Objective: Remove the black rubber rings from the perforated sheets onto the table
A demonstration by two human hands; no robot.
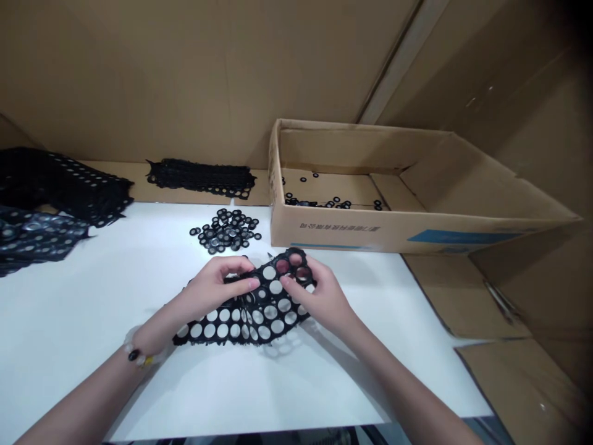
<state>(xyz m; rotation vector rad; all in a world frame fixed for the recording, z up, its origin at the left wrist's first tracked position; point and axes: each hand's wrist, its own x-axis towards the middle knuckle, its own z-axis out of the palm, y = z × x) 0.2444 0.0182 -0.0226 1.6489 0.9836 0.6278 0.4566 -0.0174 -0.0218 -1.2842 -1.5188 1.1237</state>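
Observation:
A black rubber sheet (259,314) full of round holes is bent up off the white table between my hands. My left hand (222,281) pinches its upper edge near the middle, thumb and fingers close together; a small black ring (262,293) shows in the sheet by the thumb. My right hand (319,290) grips the sheet's right end, thumb in front and fingers behind, seen through the holes. Just beyond my hands lies a loose pile of small black rings (227,232).
An open cardboard box (333,228) stands at the back right with several black rings inside. A stack of perforated black sheets (199,176) lies at the back, and more perforated sheets (60,185) are heaped at left. Cardboard walls enclose the table (222,389).

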